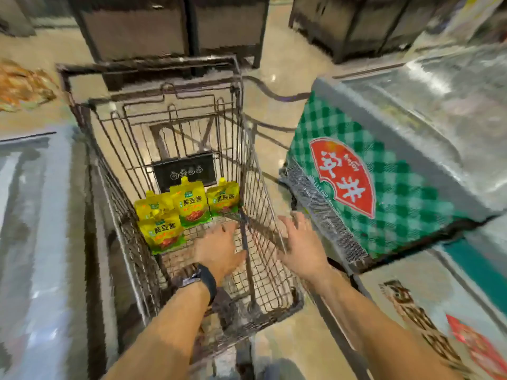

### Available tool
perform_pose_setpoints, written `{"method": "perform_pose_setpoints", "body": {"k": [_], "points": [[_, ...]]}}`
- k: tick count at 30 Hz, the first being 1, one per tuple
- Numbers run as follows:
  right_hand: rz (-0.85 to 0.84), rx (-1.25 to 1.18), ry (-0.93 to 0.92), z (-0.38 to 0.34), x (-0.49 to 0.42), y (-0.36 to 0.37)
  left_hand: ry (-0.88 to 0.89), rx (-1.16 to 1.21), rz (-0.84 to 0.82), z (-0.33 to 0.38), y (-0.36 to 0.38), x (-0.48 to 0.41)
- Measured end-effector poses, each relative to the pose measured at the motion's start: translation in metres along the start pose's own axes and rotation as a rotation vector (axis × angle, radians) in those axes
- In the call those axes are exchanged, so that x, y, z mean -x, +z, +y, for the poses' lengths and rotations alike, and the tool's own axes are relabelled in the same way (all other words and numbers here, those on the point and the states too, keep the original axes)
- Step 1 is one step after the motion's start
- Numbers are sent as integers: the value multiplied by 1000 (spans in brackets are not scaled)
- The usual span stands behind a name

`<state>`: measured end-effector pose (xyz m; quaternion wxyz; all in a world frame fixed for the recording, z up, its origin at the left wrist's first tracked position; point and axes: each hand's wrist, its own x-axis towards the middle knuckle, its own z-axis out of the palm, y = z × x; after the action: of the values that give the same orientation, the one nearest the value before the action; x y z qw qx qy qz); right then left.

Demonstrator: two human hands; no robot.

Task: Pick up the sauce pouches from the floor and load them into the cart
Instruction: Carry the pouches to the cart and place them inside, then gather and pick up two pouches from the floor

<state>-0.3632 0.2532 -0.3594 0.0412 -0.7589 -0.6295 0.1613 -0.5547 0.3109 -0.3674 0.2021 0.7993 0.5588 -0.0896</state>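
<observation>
Both bare forearms extended forward and down. Left hand point(219, 249) inside the cart point(153, 237), palm down, fingers loosely spread, empty; black wristwatch point(201, 281) on wrist. Right hand point(300, 242) over the cart's right rim, fingers splayed, empty.

I am looking down a shop aisle with a glossy beige floor point(277, 64) that throws back soft patches of overhead light. On my right stands a chest freezer point(428, 149) with a glass lid, its end panel in green and white check with a red label point(343, 176) in white characters. On my left a second freezer point(33, 215) shows a pale, reflective top. Ahead, dark-framed display stands point(170, 28) rise from the floor, and another dark unit point(365, 26) sits further right. At the far left I make out blurred orange packaged goods point(22, 86).
</observation>
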Motion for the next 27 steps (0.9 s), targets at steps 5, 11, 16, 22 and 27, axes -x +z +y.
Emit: {"method": "perform_pose_setpoints", "body": {"k": [5,11,16,22,27], "points": [[128,-35,281,68,69,-30,281,-70,65,81,-16,11],[262,-109,608,142,187,-51,632,-187,76,211,-10,48],[360,-155,884,204,322,-63,915,-364,20,338,23,120],[384,-150,1203,262,537,-44,1219,-547,22,460,91,250],[375,-211,1560,256,724,-14,1474,-645,-21,549,154,359]]}}
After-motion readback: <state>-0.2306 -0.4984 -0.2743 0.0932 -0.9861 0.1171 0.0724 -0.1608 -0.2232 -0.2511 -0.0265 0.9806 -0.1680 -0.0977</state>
